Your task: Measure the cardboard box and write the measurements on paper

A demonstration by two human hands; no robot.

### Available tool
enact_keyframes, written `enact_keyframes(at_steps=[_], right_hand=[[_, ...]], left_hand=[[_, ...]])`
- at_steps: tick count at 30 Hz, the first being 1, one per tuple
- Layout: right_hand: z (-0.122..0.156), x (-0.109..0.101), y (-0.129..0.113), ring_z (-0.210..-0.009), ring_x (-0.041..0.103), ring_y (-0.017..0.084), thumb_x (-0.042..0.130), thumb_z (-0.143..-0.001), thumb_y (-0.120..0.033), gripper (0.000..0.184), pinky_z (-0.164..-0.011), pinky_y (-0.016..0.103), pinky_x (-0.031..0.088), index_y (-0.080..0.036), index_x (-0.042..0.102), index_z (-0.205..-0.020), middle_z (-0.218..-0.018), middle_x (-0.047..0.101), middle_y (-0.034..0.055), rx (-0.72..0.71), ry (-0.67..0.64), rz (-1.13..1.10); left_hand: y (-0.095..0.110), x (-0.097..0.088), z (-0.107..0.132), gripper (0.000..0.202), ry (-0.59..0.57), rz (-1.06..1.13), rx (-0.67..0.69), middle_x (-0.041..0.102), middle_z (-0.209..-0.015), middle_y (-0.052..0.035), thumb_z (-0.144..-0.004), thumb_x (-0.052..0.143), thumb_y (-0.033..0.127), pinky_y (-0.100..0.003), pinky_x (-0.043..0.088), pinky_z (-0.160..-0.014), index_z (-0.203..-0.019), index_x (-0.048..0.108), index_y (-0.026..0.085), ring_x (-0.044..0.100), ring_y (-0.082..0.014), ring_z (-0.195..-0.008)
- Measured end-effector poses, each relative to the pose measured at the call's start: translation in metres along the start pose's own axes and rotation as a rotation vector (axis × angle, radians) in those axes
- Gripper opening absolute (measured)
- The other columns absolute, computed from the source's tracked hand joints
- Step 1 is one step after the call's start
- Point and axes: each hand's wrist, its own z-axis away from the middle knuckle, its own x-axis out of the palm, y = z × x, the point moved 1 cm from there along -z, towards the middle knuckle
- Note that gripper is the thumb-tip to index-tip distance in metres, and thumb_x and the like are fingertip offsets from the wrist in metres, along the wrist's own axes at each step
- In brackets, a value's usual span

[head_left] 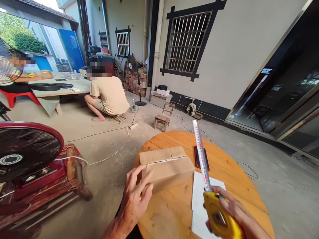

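Observation:
A closed cardboard box lies on the round wooden table. At its near left corner is my left hand, fingers apart, the fingertips at the box's side. My right hand is wrapped round a yellow tape measure. A length of its metal blade sticks out upward and away from me, above the table. Behind the blade, partly covered by it, lies a dark phone with a red edge. White paper lies beneath the tape measure, to the right of the box.
A red fan stands on a wooden stand at the left. Cables run over the floor. Beyond the table is a small wooden chair. A person squats at a long table, with another person seated at its far left.

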Motion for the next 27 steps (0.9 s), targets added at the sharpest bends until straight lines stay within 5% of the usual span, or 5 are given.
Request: enact_keyframes(at_steps=[6, 10, 13, 21, 27], right_hand=[[-0.056, 0.005, -0.013, -0.086, 0.074, 0.031, 0.065, -0.081, -0.067, 0.066, -0.073, 0.039, 0.055, -0.025, 0.046, -0.129, -0.103, 0.067, 0.0041, -0.225, -0.049, -0.015], [-0.072, 0.019, -0.01, -0.083, 0.074, 0.029, 0.063, -0.084, -0.065, 0.057, -0.071, 0.037, 0.054, -0.025, 0.048, -0.122, -0.089, 0.068, 0.001, -0.266, -0.155, -0.038], [-0.06, 0.025, -0.013, -0.081, 0.074, 0.029, 0.063, -0.084, -0.065, 0.055, -0.067, 0.037, 0.054, -0.026, 0.05, -0.12, -0.087, 0.069, 0.0011, -0.255, -0.167, -0.076], [-0.041, 0.034, -0.034, -0.079, 0.073, 0.029, 0.063, -0.086, -0.06, 0.045, -0.063, 0.037, 0.053, -0.024, 0.054, -0.112, -0.096, 0.069, 0.0048, -0.267, -0.232, -0.192], [-0.045, 0.036, -0.024, -0.073, 0.071, 0.024, 0.06, -0.087, -0.064, 0.05, -0.058, 0.032, 0.053, -0.022, 0.056, -0.115, -0.088, 0.069, 0.0035, -0.219, -0.127, -0.086]], left_hand=[[-0.014, 0.012, 0.036, 0.063, -0.02, 0.118, -0.397, 0.044, -0.15, -0.0139, -0.093, 0.057, 0.037, -0.048, 0.044, -0.11, -0.15, 0.034, 0.023, 0.046, -0.0301, -0.137], [-0.017, 0.017, 0.044, 0.064, -0.171, 0.358, -0.654, 0.055, -0.144, -0.0134, -0.093, 0.053, 0.046, -0.041, 0.05, -0.104, -0.15, 0.036, 0.021, 0.057, -0.0274, -0.129], [-0.013, 0.007, 0.034, 0.063, -0.159, 0.393, -0.739, 0.062, -0.135, -0.0133, -0.091, 0.054, 0.052, -0.038, 0.056, -0.095, -0.144, 0.046, 0.02, 0.065, -0.0281, -0.118], [-0.013, -0.021, 0.013, 0.068, -0.17, 0.217, -0.658, 0.062, -0.137, -0.0133, -0.091, 0.051, 0.054, -0.042, 0.057, -0.093, -0.15, 0.04, 0.021, 0.064, -0.0285, -0.119], [-0.008, -0.018, 0.019, 0.051, -0.189, 0.075, -0.341, 0.062, -0.136, -0.0132, -0.089, 0.056, 0.038, -0.041, 0.055, -0.101, -0.136, 0.058, 0.019, 0.061, -0.0279, -0.123]])
